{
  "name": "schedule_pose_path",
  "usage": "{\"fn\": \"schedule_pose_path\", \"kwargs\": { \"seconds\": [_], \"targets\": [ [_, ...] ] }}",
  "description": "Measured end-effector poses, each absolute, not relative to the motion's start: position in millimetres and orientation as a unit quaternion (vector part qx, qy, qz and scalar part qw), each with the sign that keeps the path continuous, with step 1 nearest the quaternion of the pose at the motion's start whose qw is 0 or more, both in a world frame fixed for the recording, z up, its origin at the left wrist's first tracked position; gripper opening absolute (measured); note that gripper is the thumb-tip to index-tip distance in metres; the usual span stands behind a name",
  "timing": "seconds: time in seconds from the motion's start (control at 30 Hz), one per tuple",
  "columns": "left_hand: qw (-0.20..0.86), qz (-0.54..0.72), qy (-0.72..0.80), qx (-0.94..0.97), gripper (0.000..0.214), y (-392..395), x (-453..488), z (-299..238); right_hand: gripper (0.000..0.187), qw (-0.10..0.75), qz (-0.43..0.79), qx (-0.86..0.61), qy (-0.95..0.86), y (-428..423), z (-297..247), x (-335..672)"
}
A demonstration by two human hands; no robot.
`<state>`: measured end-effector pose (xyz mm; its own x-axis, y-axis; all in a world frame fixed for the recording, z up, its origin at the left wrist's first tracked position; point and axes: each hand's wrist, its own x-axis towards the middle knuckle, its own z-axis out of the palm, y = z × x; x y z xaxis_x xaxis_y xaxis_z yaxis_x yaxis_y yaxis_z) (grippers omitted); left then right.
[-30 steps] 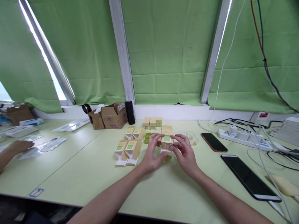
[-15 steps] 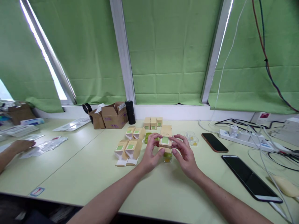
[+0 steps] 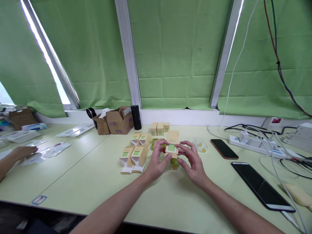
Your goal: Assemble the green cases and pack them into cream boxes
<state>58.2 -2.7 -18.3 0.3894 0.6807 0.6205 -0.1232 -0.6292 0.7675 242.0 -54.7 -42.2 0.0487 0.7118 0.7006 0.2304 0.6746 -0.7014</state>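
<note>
A small tan carton (image 3: 173,138) with a green square window is held upright between my two hands. My left hand (image 3: 158,157) pinches its left side, thumb low and fingers behind. The fingers of my right hand (image 3: 193,162) press its right edge, with the thumb apart below. Just under the carton stands a small clear jar (image 3: 175,164) with a green lid, partly covered by it. To the left lie several tan cartons (image 3: 138,155) with open white flaps. Green jars (image 3: 153,143) show partly behind my left hand.
Closed cartons (image 3: 160,128) stand at the back, with clear plastic containers (image 3: 198,144) to the right. Two phones (image 3: 262,185), a power strip (image 3: 255,145) and loose cables occupy the right side. A brown cardboard box (image 3: 119,120) and black cylinder (image 3: 136,117) stand back left. Another person's hand (image 3: 23,152) rests on plastic bags.
The carton has tilted slightly, so its windowed face shows more fully. My right fingertips have shifted a little left along its edge.
</note>
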Motion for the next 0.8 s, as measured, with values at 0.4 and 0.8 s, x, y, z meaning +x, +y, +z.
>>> {"fn": "schedule_pose_path", "kwargs": {
  "seconds": [0.4,0.8],
  "targets": [
    [0.349,0.53,0.186,0.75,0.037,0.4,59.4,-20.2,0.04,0.636,0.186,-0.371,-0.651,-52.6,-43.5,241.2],
    [0.361,0.53,0.178,0.746,0.04,0.0,57.5,-22.1,0.036,0.643,0.187,-0.378,-0.64,-53.5,-42.0,239.5]
  ]
}}
